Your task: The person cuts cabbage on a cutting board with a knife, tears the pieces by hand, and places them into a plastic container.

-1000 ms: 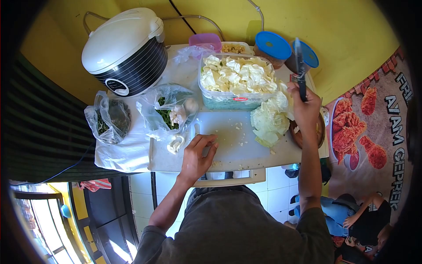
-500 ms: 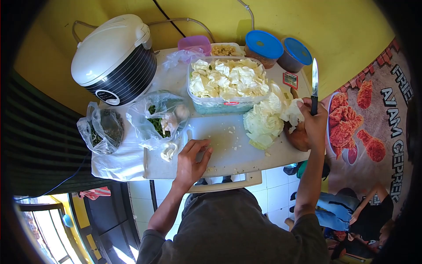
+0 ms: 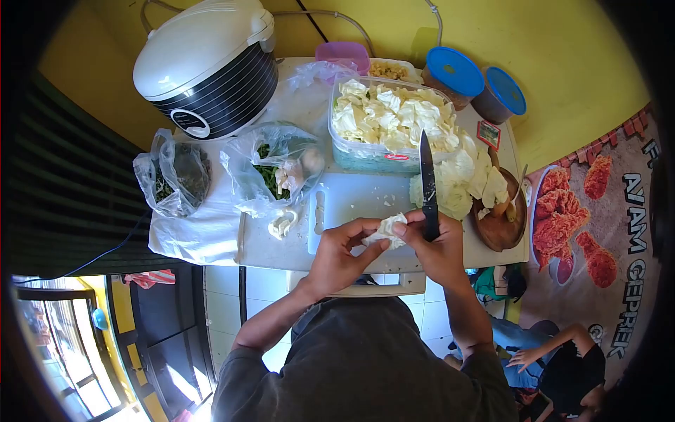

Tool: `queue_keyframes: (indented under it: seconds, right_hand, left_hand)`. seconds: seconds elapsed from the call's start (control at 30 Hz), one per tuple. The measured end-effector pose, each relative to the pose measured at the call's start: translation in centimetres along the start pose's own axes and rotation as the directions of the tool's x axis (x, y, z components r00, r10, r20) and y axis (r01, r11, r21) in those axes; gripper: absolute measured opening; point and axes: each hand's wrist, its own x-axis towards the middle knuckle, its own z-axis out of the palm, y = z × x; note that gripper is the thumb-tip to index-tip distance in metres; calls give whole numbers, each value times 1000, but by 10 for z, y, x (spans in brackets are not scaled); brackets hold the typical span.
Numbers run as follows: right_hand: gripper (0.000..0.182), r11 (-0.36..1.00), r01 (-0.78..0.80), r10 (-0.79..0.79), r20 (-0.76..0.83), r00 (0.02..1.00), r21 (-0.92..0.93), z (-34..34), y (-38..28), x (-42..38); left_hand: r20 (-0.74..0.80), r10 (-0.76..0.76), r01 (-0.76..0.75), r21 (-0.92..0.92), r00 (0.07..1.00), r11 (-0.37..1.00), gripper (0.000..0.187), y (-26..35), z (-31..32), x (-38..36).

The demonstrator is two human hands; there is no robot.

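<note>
Over the front of the white cutting board, my left hand pinches a crumpled pale piece of cabbage leaf between thumb and fingers. My right hand touches the same piece with its thumb. It also grips a knife, whose dark blade points up and away from me. Just behind the knife, larger cabbage leaves lie in a heap. Beyond the board, a clear tub is piled high with torn cabbage.
Plastic bags with greens and dark contents lie left, below a rice cooker. A brown mortar stands right. Blue-lidded tubs and a purple container line the back. Another person sits lower right.
My right hand has come from the cabbage heap to the middle, bringing the knife with it. My left hand, previously empty over the board, now pinches the leaf piece. The view has shifted slightly.
</note>
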Motion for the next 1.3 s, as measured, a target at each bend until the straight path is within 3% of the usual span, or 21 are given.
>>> queue_keyframes:
  seconds: [0.07,0.13,0.23,0.33,0.43,0.5,0.53,0.87,1.3]
  right_hand:
    - [21,993,-85,81,46,996,77,2,6,2]
    - [24,999,-32,31,62,998,5,5,18,4]
    - [31,992,71,-62,85,994,-107,13,15,2]
    - [38,958,180,-152,136,979,-222,12,21,-3]
    - [47,901,287,-236,188,953,-325,13,26,-14]
    - [52,850,359,-306,195,932,-385,18,30,-21]
    - [60,826,311,-209,256,944,-471,15,27,-26]
    - [72,591,373,-170,342,924,-715,20,42,-48]
    - [73,586,375,-161,351,923,-718,26,47,-54]
  left_hand:
    - [-35,-107,102,-107,994,989,31,-1,-9,-7]
    - [-60,-167,159,-119,984,980,28,-2,-17,-9]
    - [-130,77,-42,255,989,966,32,-6,-27,-7]
    - [-119,391,-173,755,913,633,34,-8,-36,-2]
    - [-19,314,-138,872,949,469,36,-13,-37,-6]
    - [-16,308,-129,885,951,446,33,-11,-33,-11]
    - [-14,303,-126,891,953,435,32,-11,-31,-13]
    - [-59,350,-127,866,935,483,26,-26,-35,-21]
    - [-95,345,-94,864,934,494,26,-26,-33,-20]
